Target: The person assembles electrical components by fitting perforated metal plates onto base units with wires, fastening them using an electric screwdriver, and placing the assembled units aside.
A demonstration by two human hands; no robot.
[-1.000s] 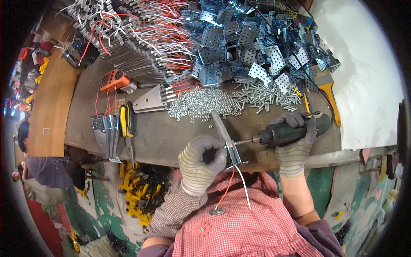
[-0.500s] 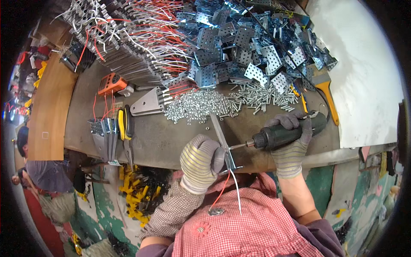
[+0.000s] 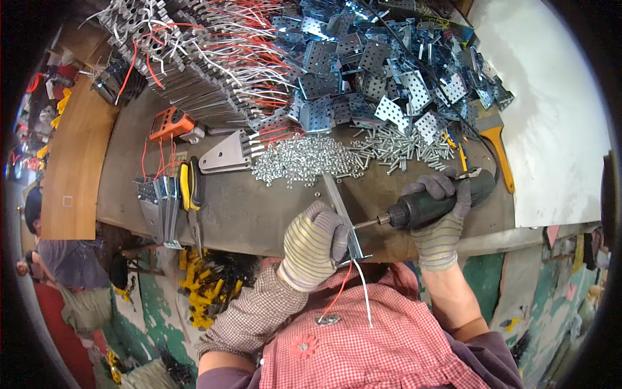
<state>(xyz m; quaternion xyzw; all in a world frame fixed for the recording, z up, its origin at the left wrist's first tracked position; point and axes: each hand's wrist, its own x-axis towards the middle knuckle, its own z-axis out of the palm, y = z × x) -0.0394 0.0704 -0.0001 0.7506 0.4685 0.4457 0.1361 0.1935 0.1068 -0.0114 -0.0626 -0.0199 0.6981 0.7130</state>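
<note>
Since a second ago, my left hand (image 3: 313, 248) has shifted a little rightward, and the gap between its thumb and fingers no longer shows. It pinches one narrow metal piece (image 3: 341, 206), held above the near edge of the worktop (image 3: 259, 211), one red wire (image 3: 337, 296) and one white wire (image 3: 365, 295) trailing from its near end. My right hand (image 3: 440, 227) wraps one dark green power driver (image 3: 424, 206); the bit's tip meets the piece's right side.

I count one orange meter (image 3: 170, 123), one pair of pliers (image 3: 186, 188) with yellow-and-black handles and one yellow-handled brush (image 3: 499, 152). Nuts (image 3: 291, 159), screws (image 3: 405, 148) and perforated plates (image 3: 372, 61) lie heaped, too many to count.

My left fingertips are hidden behind the hand. I can't make out the small metal thing (image 3: 474, 173) by the right thumb. The plate heap is cut off by the upper edge.
</note>
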